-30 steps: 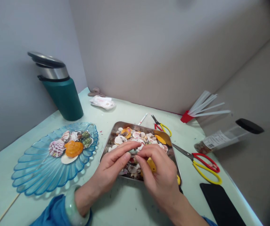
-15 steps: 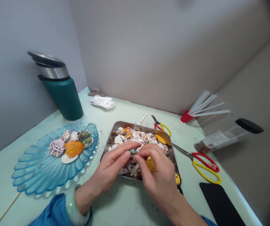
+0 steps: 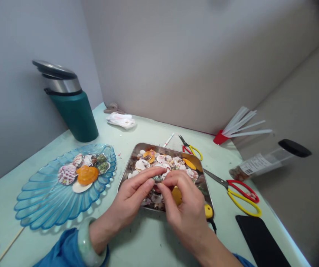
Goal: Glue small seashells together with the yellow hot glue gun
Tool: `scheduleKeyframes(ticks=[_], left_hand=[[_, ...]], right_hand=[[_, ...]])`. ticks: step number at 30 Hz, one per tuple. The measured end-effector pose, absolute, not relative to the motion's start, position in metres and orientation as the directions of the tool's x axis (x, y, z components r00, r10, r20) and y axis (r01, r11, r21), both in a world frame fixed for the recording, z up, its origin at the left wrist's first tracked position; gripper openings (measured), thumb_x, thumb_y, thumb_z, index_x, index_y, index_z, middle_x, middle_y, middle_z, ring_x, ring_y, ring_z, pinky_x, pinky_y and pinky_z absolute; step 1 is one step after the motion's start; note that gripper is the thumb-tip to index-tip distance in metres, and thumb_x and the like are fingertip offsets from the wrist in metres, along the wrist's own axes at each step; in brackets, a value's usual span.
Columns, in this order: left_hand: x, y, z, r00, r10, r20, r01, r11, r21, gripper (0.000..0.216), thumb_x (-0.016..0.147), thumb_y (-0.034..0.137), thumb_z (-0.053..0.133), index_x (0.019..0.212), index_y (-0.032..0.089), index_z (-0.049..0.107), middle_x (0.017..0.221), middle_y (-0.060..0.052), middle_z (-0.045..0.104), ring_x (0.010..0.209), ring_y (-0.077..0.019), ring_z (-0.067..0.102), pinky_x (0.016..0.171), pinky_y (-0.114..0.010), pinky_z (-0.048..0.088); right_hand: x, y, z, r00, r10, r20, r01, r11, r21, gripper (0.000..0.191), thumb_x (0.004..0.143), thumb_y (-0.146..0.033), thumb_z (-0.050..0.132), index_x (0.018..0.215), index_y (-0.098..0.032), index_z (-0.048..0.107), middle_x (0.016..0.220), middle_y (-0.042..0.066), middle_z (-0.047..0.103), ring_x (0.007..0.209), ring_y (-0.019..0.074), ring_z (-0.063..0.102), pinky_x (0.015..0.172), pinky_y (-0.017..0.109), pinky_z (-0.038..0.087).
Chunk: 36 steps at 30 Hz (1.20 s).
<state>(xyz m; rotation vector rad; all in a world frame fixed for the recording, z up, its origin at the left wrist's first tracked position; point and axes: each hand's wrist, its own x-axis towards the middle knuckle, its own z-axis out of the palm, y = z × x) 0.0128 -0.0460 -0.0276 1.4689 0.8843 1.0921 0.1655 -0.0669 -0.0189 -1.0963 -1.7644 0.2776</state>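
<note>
Over a metal tray point(image 3: 131, 155) of mixed seashells, my left hand point(image 3: 137, 191) and my right hand point(image 3: 185, 202) meet, fingertips pinched together. Between them shows a small greenish shell point(image 3: 158, 178), mostly covered by the fingers. Under my right hand lies a yellow tool point(image 3: 208, 211) with a black cord, largely hidden. Left of the hands, a blue scalloped glass dish point(image 3: 45, 200) bears an orange shell point(image 3: 87, 175), a purple-speckled shell point(image 3: 67, 174), a white shell point(image 3: 81, 187) and green shells point(image 3: 103, 164).
A teal bottle point(image 3: 75, 116) stands behind the dish. To the right lie large scissors point(image 3: 227, 184), a black phone-like slab point(image 3: 262, 241) and a tilted clear jar point(image 3: 270, 163). Small scissors point(image 3: 188, 146) and a red cup of white sticks point(image 3: 221, 137) are farther back.
My right hand has shifted slightly left, its thumb tip sliding along the shell. A bit more of the yellow tool's cord shows. My left hand stays almost still.
</note>
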Motion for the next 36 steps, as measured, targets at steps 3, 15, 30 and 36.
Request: scheduleKeyframes(ticks=[3, 15, 30, 36], left_hand=[[0.0124, -0.0468, -0.0277, 0.306, 0.937, 0.170, -0.020, -0.172, 0.985, 0.031, 0.092, 0.028, 0.051, 0.118, 0.020, 0.067, 0.127, -0.005, 0.066, 0.122, -0.0207, 0.055, 0.108, -0.030, 0.037], [0.0141, -0.0455, -0.0281, 0.288, 0.947, 0.141, -0.019, -0.141, 0.990, 0.031, 0.091, 0.028, 0.053, 0.117, 0.021, 0.068, 0.125, -0.005, 0.067, 0.120, -0.0207, 0.057, 0.107, -0.030, 0.038], [0.0148, -0.0461, -0.0291, 0.343, 0.918, 0.200, -0.060, -0.191, 0.980, 0.039, 0.089, 0.024, 0.056, 0.128, 0.027, 0.060, 0.139, -0.003, 0.056, 0.131, -0.0214, 0.047, 0.112, -0.034, 0.034], [0.0134, -0.0451, -0.0320, 0.301, 0.909, 0.290, -0.016, -0.299, 0.954, 0.038, 0.091, 0.019, 0.052, 0.126, 0.030, 0.061, 0.137, -0.001, 0.058, 0.132, -0.0186, 0.045, 0.114, -0.033, 0.031]], right_hand=[[0.1656, -0.0664, -0.0192, -0.089, 0.777, 0.623, 0.538, 0.564, -0.626, 0.014, 0.087, -0.007, 0.055, 0.080, -0.018, 0.051, 0.078, 0.003, 0.057, 0.075, 0.0176, 0.054, 0.069, 0.034, 0.042], [0.1651, -0.0683, -0.0221, -0.088, 0.789, 0.608, 0.537, 0.552, -0.638, 0.015, 0.087, -0.006, 0.054, 0.079, -0.019, 0.051, 0.079, 0.003, 0.056, 0.076, 0.0171, 0.053, 0.070, 0.034, 0.042], [0.1659, -0.0674, -0.0207, -0.021, 0.839, 0.543, 0.537, 0.468, -0.702, 0.008, 0.088, -0.011, 0.054, 0.089, -0.019, 0.053, 0.082, 0.001, 0.056, 0.075, 0.0151, 0.055, 0.068, 0.029, 0.043], [0.1663, -0.0656, -0.0194, -0.044, 0.829, 0.558, 0.514, 0.498, -0.699, 0.009, 0.088, -0.010, 0.053, 0.091, -0.019, 0.053, 0.087, 0.002, 0.056, 0.079, 0.0161, 0.055, 0.073, 0.031, 0.044]])
